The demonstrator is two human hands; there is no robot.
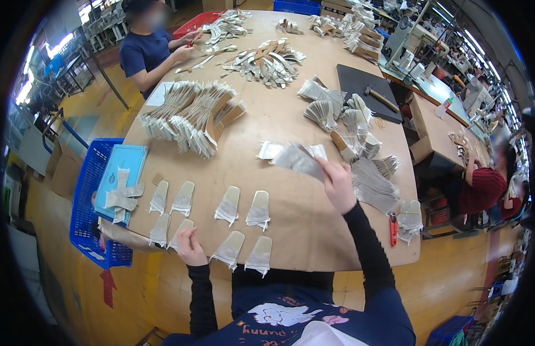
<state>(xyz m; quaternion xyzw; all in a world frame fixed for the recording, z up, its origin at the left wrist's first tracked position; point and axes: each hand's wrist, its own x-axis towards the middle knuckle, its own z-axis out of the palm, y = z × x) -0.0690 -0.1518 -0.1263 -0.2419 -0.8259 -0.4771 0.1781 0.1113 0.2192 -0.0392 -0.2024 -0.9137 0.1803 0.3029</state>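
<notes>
My right hand [337, 183] reaches across the brown table [305, 228] and grips a silvery flat piece [298, 158] from a small pile in the middle. My left hand [190, 247] rests near the table's front edge with curled fingers, touching a tan insole-shaped piece [179, 230]. Two rows of such tan pieces with silvery tabs lie in front of me, among them one at the right of the upper row [258, 209] and one below it [260, 254].
A blue crate [85, 199] with a light-blue board stands at the table's left edge. Fanned stacks of pieces [192, 118] fill the middle and right [374, 184]. A person in dark blue [146, 52] works at the far side. A hammer lies on a black mat [365, 86].
</notes>
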